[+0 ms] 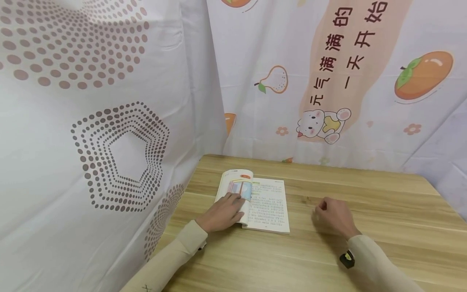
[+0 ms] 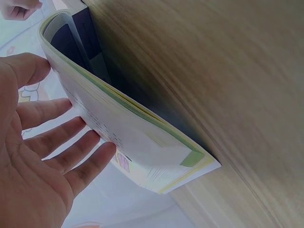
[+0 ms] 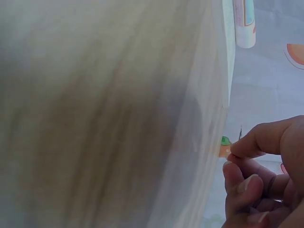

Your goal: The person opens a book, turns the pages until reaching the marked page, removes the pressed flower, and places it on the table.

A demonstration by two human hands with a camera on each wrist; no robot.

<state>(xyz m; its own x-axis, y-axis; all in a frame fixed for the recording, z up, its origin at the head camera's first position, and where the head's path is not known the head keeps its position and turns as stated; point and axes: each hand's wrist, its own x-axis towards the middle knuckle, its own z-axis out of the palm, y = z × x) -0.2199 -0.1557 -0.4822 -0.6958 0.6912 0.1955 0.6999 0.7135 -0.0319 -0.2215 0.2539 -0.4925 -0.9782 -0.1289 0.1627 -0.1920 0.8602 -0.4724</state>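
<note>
An open book (image 1: pixel 268 207) lies on the wooden table, its left page curling up in a bulge with a coloured window picture. My left hand (image 1: pixel 222 213) rests on that raised page, fingers spread across its lower part. In the left wrist view, the fingertips of the left hand (image 2: pixel 42 142) are at the bent pages of the book (image 2: pixel 99 109), and the cover stands tilted off the table. To the right of the book, my right hand (image 1: pixel 335 215) is over the table, holding nothing. Its fingers (image 3: pixel 244 187) are loosely curled, with the thumb meeting the index finger.
The wooden table (image 1: pixel 401 227) extends to the right of the book. A white dotted curtain (image 1: pixel 127 158) hangs along the left side, and a fruit-printed curtain (image 1: pixel 248 134) hangs behind the table's far edge. A small black device (image 1: pixel 346 258) is on the right wrist.
</note>
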